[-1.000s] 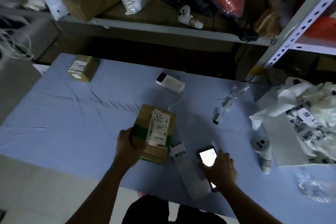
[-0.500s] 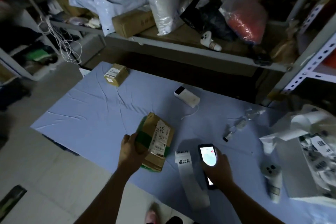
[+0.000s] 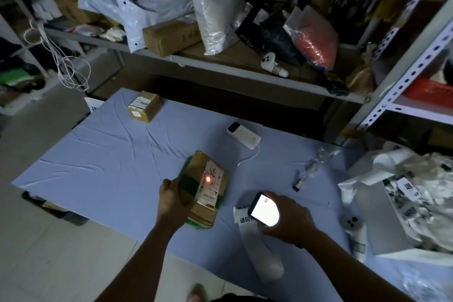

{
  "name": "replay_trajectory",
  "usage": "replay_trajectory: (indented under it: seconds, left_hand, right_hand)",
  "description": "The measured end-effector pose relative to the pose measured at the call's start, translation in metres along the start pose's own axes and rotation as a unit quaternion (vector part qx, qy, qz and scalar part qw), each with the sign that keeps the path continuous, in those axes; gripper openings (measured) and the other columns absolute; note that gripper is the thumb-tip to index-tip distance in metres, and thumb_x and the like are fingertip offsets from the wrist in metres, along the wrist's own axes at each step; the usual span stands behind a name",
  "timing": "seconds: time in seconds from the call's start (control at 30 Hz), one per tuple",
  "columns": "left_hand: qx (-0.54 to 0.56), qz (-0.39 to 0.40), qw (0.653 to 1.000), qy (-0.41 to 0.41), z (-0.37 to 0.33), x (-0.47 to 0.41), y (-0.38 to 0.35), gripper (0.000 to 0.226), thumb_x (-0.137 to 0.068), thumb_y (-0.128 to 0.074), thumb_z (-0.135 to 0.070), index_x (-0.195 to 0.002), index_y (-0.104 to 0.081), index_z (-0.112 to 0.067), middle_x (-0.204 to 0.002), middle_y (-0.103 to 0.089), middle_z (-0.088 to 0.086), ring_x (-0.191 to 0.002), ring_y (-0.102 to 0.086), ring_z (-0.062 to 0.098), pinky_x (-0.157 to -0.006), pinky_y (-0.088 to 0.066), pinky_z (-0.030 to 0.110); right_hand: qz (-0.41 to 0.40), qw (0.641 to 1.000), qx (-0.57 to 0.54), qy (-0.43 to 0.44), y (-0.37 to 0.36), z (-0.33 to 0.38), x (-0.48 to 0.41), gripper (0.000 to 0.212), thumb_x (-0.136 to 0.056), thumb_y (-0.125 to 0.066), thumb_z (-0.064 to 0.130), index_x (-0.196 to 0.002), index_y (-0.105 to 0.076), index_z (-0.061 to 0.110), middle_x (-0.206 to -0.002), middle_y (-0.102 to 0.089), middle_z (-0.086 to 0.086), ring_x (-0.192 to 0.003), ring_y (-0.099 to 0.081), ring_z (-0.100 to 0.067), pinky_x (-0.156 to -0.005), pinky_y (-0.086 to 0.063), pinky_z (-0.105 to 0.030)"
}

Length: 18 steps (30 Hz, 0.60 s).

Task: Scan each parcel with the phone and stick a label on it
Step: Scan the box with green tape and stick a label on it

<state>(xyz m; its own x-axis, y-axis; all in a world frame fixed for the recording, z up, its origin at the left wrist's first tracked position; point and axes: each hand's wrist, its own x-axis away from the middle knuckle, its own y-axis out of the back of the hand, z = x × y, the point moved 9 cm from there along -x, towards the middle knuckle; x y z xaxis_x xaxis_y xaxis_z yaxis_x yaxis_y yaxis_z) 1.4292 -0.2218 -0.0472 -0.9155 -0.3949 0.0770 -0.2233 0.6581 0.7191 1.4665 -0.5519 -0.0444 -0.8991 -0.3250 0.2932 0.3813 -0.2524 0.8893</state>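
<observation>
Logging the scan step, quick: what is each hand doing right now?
Left hand: closed on the cardboard parcel, tilting it up.
Right hand: closed around the phone, screen lit.

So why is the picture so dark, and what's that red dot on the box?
Head view: the room is dim; the phone screen in the right hand glares pure white, unreadable. A red spot, likely the scanner light, glows on the label of the parcel in the left hand. Shelf edges are blurred and bowed.
</observation>
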Motion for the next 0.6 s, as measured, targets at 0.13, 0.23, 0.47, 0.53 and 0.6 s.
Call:
replay_trajectory:
  seconds: [0.13, 0.23, 0.47, 0.53, 0.6]
  left_hand:
    - [0.012, 0.005, 1.0, 0.009, 0.001, -0.002, -0.001, 0.064, -0.072, -0.083, -0.01, -0.128, -0.054, -0.01, -0.106, -0.041, 0.001, -0.096, -0.05, 0.021, -0.077, -0.051, 0.025]
    - [0.004, 0.008, 1.0, 0.004, -0.002, -0.003, -0.004, 0.065, -0.074, -0.08, -0.008, -0.132, -0.052, -0.009, -0.107, -0.041, 0.003, -0.097, -0.049, 0.023, -0.08, -0.054, 0.03]
    - [-0.007, 0.008, 1.0, -0.003, -0.009, 0.0, -0.005, 0.066, -0.074, -0.083, -0.012, -0.132, -0.051, -0.009, -0.107, -0.041, 0.003, -0.096, -0.046, 0.019, -0.079, -0.052, 0.028]
    - [-0.009, 0.008, 1.0, -0.004, -0.009, 0.001, -0.005, 0.065, -0.074, -0.082, -0.009, -0.13, -0.051, -0.007, -0.107, -0.041, 0.003, -0.095, -0.046, 0.019, -0.08, -0.051, 0.027]
    - [-0.011, 0.007, 1.0, -0.007, -0.01, 0.001, -0.006, 0.063, -0.073, -0.081, -0.008, -0.129, -0.051, -0.007, -0.107, -0.04, 0.002, -0.096, -0.046, 0.02, -0.084, -0.055, 0.032]
  right_hand:
    - [-0.001, 1.0, 0.027, 0.011, 0.01, 0.001, 0.006, 0.103, -0.059, -0.069, 0.072, -0.15, -0.028, 0.045, -0.138, -0.056, 0.013, -0.123, -0.055, -0.011, -0.098, -0.05, -0.032]
    - [-0.011, 0.999, 0.036, 0.015, 0.014, 0.0, 0.009, 0.101, -0.061, -0.073, 0.068, -0.15, -0.029, 0.043, -0.137, -0.056, 0.013, -0.122, -0.055, -0.01, -0.097, -0.05, -0.031]
    - [-0.022, 0.999, 0.038, 0.022, 0.021, -0.001, 0.014, 0.098, -0.06, -0.068, 0.068, -0.147, -0.029, 0.046, -0.129, -0.059, 0.015, -0.114, -0.057, -0.009, -0.088, -0.049, -0.027]
    - [-0.026, 0.999, 0.038, 0.025, 0.023, 0.0, 0.013, 0.097, -0.06, -0.068, 0.068, -0.146, -0.03, 0.046, -0.127, -0.06, 0.015, -0.111, -0.058, -0.009, -0.086, -0.049, -0.027]
    - [-0.025, 0.998, 0.044, 0.028, 0.023, 0.001, 0.012, 0.098, -0.06, -0.069, 0.068, -0.147, -0.03, 0.045, -0.128, -0.059, 0.016, -0.112, -0.058, -0.009, -0.088, -0.05, -0.028]
